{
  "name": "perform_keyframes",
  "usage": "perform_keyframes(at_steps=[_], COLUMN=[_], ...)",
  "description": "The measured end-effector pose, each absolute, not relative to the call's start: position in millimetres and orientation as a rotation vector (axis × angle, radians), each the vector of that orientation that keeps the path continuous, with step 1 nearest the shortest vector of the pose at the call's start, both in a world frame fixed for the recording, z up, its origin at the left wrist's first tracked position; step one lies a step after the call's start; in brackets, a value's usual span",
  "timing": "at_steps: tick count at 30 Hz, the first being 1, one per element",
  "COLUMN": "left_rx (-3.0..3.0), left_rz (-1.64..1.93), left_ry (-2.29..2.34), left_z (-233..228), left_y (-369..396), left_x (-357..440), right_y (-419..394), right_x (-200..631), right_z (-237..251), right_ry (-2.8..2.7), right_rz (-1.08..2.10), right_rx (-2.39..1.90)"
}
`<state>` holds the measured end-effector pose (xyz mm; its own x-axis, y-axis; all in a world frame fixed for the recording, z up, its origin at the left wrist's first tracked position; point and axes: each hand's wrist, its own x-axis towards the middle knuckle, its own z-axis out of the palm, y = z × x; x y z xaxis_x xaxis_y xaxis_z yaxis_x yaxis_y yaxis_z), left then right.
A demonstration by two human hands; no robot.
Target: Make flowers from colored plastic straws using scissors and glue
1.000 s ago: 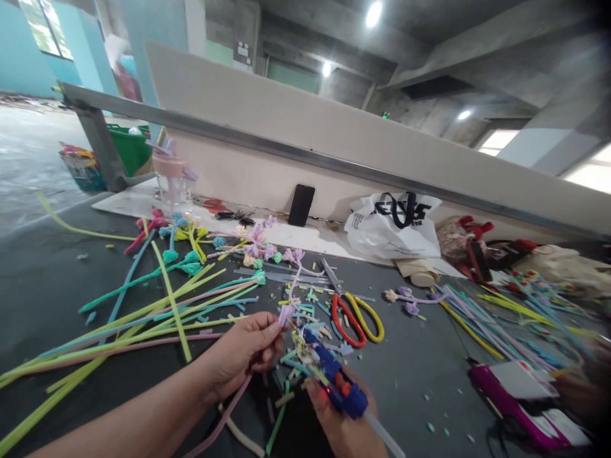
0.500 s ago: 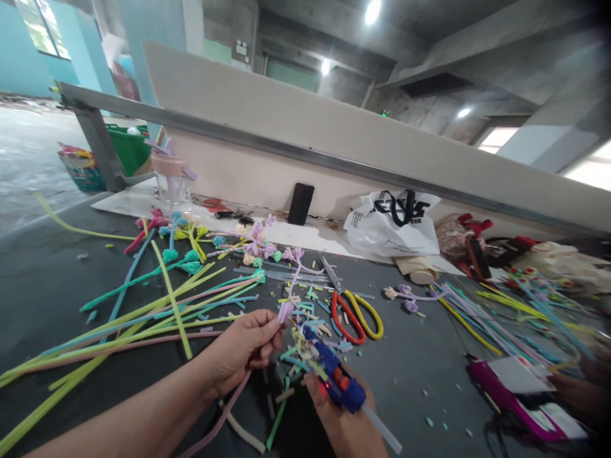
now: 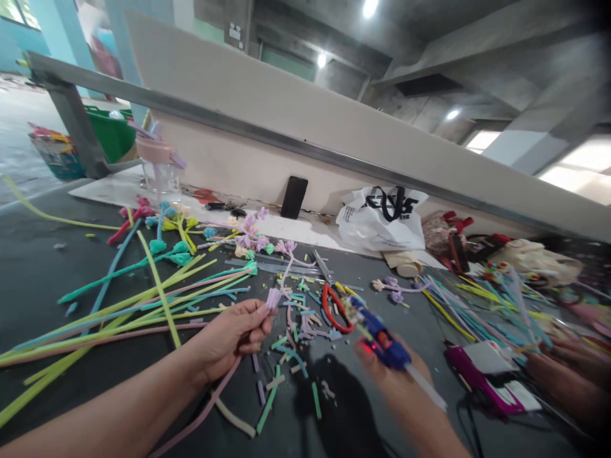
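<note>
My left hand (image 3: 245, 327) is closed, pinching a lilac pipe-cleaner flower (image 3: 273, 299) between thumb and fingers. A dusky pink stem (image 3: 210, 404) runs out below this hand; whether it joins the flower is hidden. In my right hand (image 3: 386, 372) is a blue hot glue gun (image 3: 379, 334), its red light lit and a clear glue stick (image 3: 427, 385) poking out the back. The gun's nozzle end is over the scissors (image 3: 337, 312), apart from the flower. Short cut pieces of pipe cleaner (image 3: 291, 362) lie scattered between the hands.
Long pipe cleaners (image 3: 119, 305) and finished-looking fuzzy flowers (image 3: 251, 232) cover the left and middle. Along the back stand a phone (image 3: 294, 197), a white bag (image 3: 382, 219) and a clear cup (image 3: 160, 172). At right, another person's hand (image 3: 568, 362) is near a magenta device (image 3: 482, 378).
My right hand has drawn the glue gun away from the flower, to the right and slightly up. My left hand still holds the flower. The view has shifted slightly.
</note>
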<state>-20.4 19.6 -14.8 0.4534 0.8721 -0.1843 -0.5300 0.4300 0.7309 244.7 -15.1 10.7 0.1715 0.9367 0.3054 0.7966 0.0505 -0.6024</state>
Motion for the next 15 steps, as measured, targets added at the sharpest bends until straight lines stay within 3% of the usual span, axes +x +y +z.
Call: perform_keyframes(at_steps=[7,15], left_rx=[0.641,0.650], left_rz=[0.925,0.923], left_ry=[0.588,0.593], left_z=[-18,-16], left_y=[23,22], left_x=[-24,-23], right_y=[31,38], right_x=[338,360], right_z=[-5,-21], right_ry=[-1.999,-1.996], right_rz=[-0.220,-0.064], right_rx=[-2.076,-2.277])
